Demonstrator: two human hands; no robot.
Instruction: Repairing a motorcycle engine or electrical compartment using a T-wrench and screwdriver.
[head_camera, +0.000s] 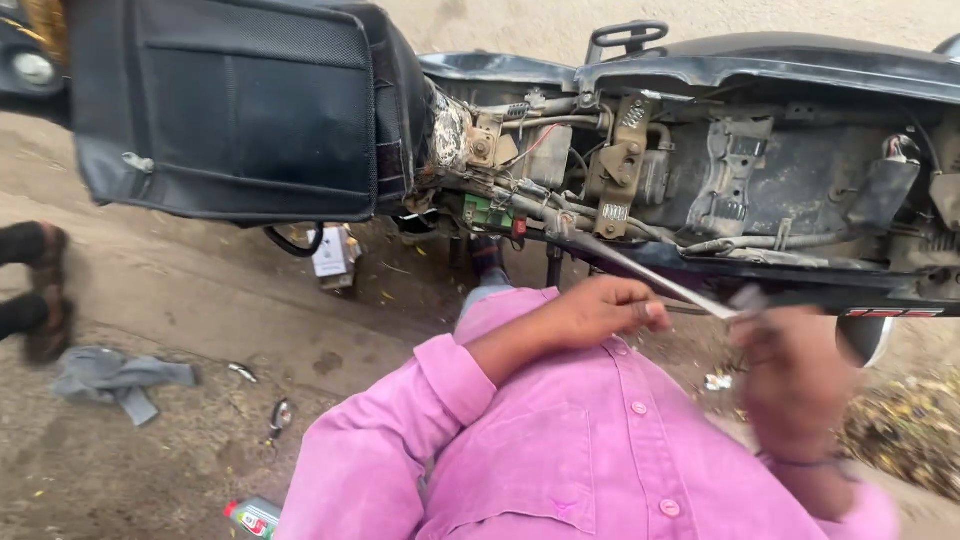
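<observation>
Holding a long thin metal rod (650, 272) between both hands, the person in the pink shirt (560, 450) stands over a motorcycle (760, 180) w/ its seat (225, 110) tipped up and the frame innards bare. The rod's long axis runs from approx 10 o'clock, where its far tip sits by the frame rail next to a small green connector block (487, 212), down to 4 o'clock, ending at the right hand (790, 375). So the rod lies up and ahead of both hands, pointing into the bike.

Left hand (600, 310) is nearer the working tip: fingers curled in a loose fist, thumb and fingertips closed right under the rod at mid-length, seemingly touching or steadying it; exact pinch can't be told. Right hand is motion-blurred; it looks closed round the rod's near end, but how tight or how the fingers lie can't be told. A thin band shows on that wrist.

On the dirt ground (200, 300): a grey rag (115, 378) at 9 o'clock of the person, a small metal tool (280, 415) just beside the left sleeve, a bottle w/ a red cap (252, 517) at approx 7 o'clock, a small white carton (333, 255) under the seat. Another person's sandalled foot (45, 290) stands at far left, well apart.
</observation>
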